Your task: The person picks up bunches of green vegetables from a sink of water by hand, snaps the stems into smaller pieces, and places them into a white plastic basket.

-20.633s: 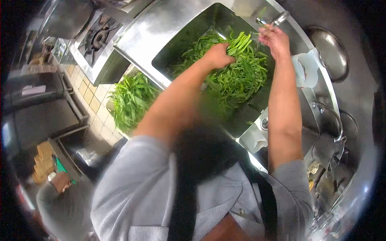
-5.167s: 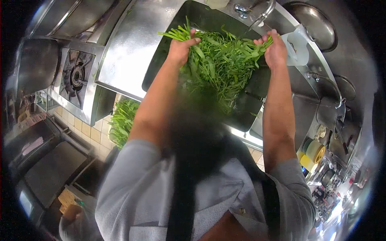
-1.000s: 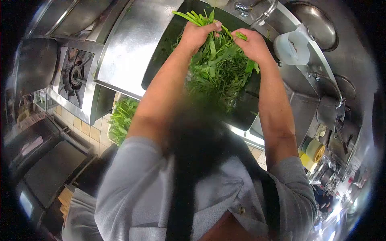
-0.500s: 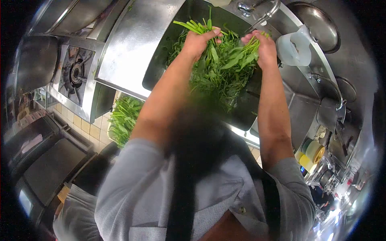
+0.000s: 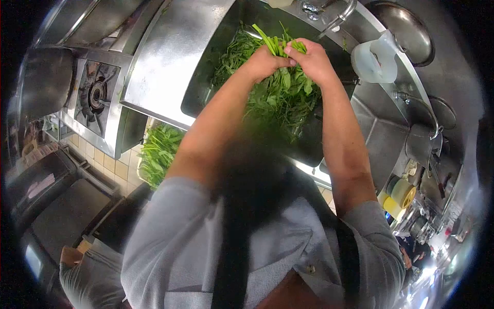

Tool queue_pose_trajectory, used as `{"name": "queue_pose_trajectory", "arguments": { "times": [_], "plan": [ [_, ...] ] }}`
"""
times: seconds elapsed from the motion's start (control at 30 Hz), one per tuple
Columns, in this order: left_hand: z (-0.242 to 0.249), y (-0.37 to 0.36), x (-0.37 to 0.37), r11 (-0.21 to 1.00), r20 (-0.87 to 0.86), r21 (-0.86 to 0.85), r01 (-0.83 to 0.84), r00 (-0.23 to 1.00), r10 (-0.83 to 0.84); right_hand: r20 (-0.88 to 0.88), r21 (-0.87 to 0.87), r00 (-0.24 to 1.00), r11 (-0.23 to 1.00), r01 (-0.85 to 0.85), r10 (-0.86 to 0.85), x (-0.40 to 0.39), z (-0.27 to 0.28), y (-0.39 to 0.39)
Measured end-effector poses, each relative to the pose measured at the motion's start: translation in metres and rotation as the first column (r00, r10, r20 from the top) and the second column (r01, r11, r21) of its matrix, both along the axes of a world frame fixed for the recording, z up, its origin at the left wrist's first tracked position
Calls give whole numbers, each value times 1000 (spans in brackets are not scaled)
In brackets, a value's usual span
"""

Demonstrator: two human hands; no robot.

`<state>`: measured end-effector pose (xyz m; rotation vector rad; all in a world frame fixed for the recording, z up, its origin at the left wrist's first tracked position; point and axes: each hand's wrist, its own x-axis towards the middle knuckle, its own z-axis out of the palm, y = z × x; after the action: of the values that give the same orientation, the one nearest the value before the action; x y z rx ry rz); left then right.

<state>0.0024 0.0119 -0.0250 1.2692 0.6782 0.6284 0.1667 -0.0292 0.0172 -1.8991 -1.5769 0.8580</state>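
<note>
Both hands meet over a metal sink [image 5: 198,82], touching at the thumbs. My left hand [image 5: 264,63] is closed around a bunch of leafy greens [image 5: 280,46], whose pale green stems point up and away from me. My right hand [image 5: 311,59] is closed on the same bunch from the other side. Leaves hang below the two hands. More loose greens [image 5: 231,56] lie in the sink beneath and to the left of them.
A faucet [image 5: 342,18] and a translucent plastic container [image 5: 374,61] stand at the sink's far right. Left are a steel counter [image 5: 170,56] and a gas burner [image 5: 98,95]. A bin of greens [image 5: 159,152] sits below the counter. A co-worker's sleeve [image 5: 95,273] shows at lower left.
My right hand has moved left with its greens and joined my left hand, bringing the stems together into one bunch. At lower left, the co-worker has shifted, and an arm now shows.
</note>
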Motion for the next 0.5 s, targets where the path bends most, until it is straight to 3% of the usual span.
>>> {"name": "queue_pose_trajectory", "arguments": {
  "times": [0.07,0.1,0.17,0.27,0.4,0.47,0.5],
  "plan": [
    [4,-2,-1,999,67,-47,-3,998,6,-128,-17,987,995,97,-98,7,-6,1],
    [6,-2,-2,998,-1,-38,-56,998,56,-129,-16,987,996,93,-94,8,-4,1],
    [10,-3,-3,994,-67,-27,-105,992,103,-291,-77,935,979,189,-204,12,1,0],
    [18,-5,-6,979,89,-143,-146,983,159,-246,-35,945,976,213,-215,16,8,-1],
    [8,-1,-3,969,101,-158,-190,973,207,-92,-24,986,990,139,-141,14,4,-9],
    [-6,3,1,935,238,-336,-113,950,200,-102,-51,988,992,113,-118,15,-8,-12],
    [-7,2,1,935,238,-336,-112,950,200,-115,-79,989,993,87,-96,13,-10,-13]
  ]
}}
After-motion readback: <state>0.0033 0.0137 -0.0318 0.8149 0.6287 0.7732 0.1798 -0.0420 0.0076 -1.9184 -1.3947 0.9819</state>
